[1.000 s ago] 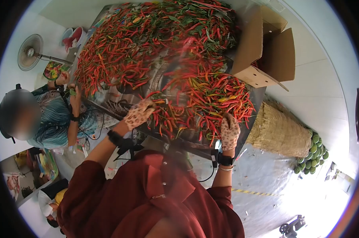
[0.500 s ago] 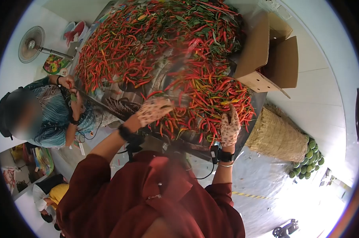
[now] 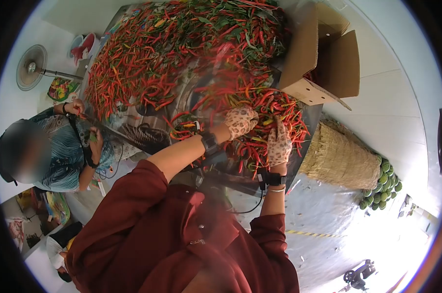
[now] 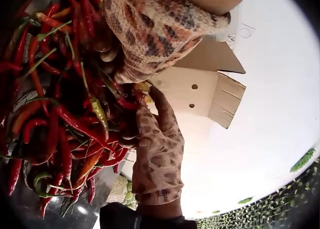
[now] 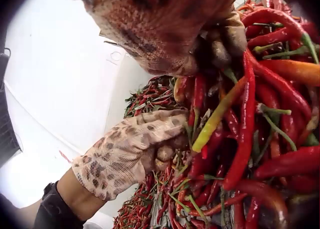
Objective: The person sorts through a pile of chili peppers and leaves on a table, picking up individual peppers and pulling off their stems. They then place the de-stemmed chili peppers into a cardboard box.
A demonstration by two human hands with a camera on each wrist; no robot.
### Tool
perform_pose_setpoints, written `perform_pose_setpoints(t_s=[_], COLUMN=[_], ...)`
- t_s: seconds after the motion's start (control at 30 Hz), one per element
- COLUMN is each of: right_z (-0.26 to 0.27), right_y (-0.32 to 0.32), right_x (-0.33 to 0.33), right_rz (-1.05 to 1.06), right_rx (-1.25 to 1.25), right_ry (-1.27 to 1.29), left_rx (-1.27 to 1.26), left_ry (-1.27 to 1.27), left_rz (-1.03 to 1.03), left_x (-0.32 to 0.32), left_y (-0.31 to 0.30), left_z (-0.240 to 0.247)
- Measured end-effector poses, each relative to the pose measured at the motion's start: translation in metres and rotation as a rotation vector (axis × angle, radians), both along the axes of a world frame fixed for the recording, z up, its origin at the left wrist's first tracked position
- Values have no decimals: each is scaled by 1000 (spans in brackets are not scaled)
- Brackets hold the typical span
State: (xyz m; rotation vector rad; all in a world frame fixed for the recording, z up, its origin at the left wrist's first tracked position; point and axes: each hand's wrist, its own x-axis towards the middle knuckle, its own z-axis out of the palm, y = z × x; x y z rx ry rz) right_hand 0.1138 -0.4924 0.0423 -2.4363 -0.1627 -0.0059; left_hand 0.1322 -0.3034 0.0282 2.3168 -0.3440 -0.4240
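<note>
Red, orange and yellow-green chilies (image 3: 299, 117) lie heaped at the table's right side. My gloved left hand (image 3: 241, 122) has curled fingers among them, gripping chilies; in the right wrist view this hand (image 5: 125, 156) meets a yellow-green chili's side of the heap. Close on its right, my gloved right hand (image 3: 279, 146) points into the pile. The left wrist view shows the right hand (image 4: 160, 154) with thumb and finger at chilies beneath my left hand (image 4: 155, 33). My right hand (image 5: 160, 28) curls over chilies in its own wrist view; its fingertips are partly hidden.
An opened cardboard box (image 3: 299, 63) stands at the table's right edge, near a woven sack (image 3: 340, 156) and green round produce (image 3: 384, 185). More chilies with leaves (image 3: 182, 39) cover the far table. Another person (image 3: 60, 151) works at the left, beside a fan (image 3: 31, 67).
My left hand has moved right across the chilies, from the near-left part of the pile to beside my right hand. The right hand has shifted slightly farther into the heap.
</note>
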Motion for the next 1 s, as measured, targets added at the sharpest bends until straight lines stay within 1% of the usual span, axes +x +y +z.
perform_pose_setpoints(t_s=[0.1,0.17,0.2,0.27,0.37,0.4,0.43,0.5,0.53,0.57,0.63,0.67,0.7,0.77,0.83,0.87,0.9,0.97,1.0], right_z=[-1,-3,-4,-8,-9,-10,-11,-13,-11,-11,-12,-15,-15,-13,-13,-15,-14,-13,-14], right_y=[0,-1,-2,-4,-2,-2,-2,-2,-2,-2,-3,-4,-3,-2,-3,-3,-2,-3,-3], right_x=[0,-1,-1,-1,0,0,0,-2,-1,-2,-2,-2,-1,0,-3,-2,-2,-2,-2], right_rz=[-30,-23,-23,-22,-22,-31,-29,-34,-34,-35,-35,-27,-19,-23,-26,-28,-30,-28,-19], right_rx=[35,45,47,89,61,56,54,44,40,63,87,66,48,58,66,47,29,42,47], right_ry=[65,4,5,-10,-34,-19,-21,-15,-18,1,19,-25,-71,-49,-21,-31,-43,-39,-39], left_rx=[0,-111,-110,-262,-496,-664,-666,-590,-537,-541,-3,-1,-24,-41,-231,-370,-366,-783,-697], left_ry=[1,43,44,97,172,178,177,299,-84,-84,-398,-399,-370,-348,-61,-48,-53,186,227], left_rz=[36,181,181,265,400,398,399,410,339,340,258,259,248,237,343,376,377,447,491], left_x=[-7,-15,-14,-10,-7,-5,0,11,14,13,12,13,15,19,13,7,5,1,-1], left_y=[3,9,11,18,26,21,16,10,7,3,-1,-1,1,6,13,19,25,36,40], left_z=[-2,0,-3,-12,-25,-26,-16,0,-24,-48,-38,-33,-28,-19,-1,9,5,-2,19])
